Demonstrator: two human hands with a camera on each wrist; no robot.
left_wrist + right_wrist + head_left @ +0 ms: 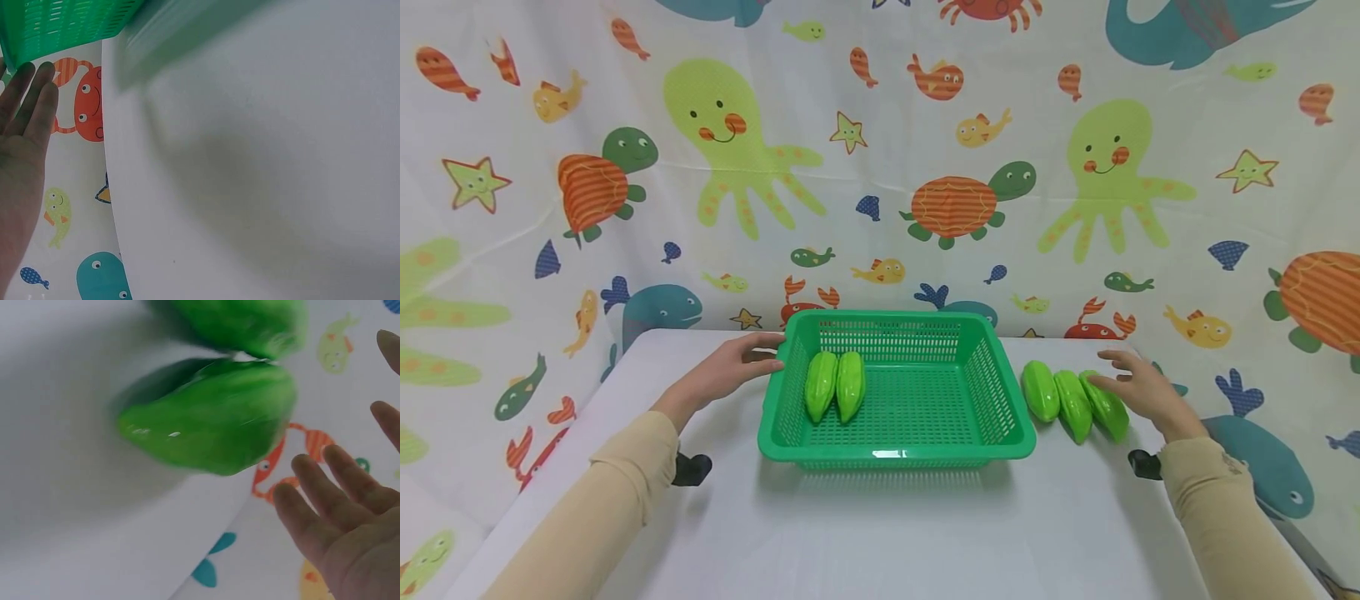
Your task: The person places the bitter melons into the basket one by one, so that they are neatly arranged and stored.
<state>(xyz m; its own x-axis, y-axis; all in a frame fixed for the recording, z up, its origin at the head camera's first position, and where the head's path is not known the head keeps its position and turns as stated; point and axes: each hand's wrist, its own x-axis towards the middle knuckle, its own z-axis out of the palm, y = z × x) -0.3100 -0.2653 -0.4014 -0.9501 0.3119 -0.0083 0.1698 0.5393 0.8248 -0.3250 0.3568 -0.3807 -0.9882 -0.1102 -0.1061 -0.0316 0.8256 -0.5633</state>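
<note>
The outermost star fruit (1108, 408) lies near the table's (880, 533) far right corner, beside two more star fruit (1073, 407). Its glossy, ribbed skin suggests a light, stiff, perhaps plastic piece, slippery if pinched at the tapered tip and unlikely to bruise; the fuller middle, thumb and fingers across the ribs, looks the surest hold. The right hand (1138, 392) grasps nothing, its fingers spread. The left hand (730, 371) is likewise unclenched, fingers extended at the left rim of the green basket (835, 452), which sits by the table's far edge; whether they touch it I cannot tell.

From the head the right thumb overlaps the outermost fruit, while the right wrist view shows the fingers apart from it. Only the head view shows the pair in the basket (821, 387); the left wrist view gives the slotted wall and fingertips near its corner, without any fruit
</note>
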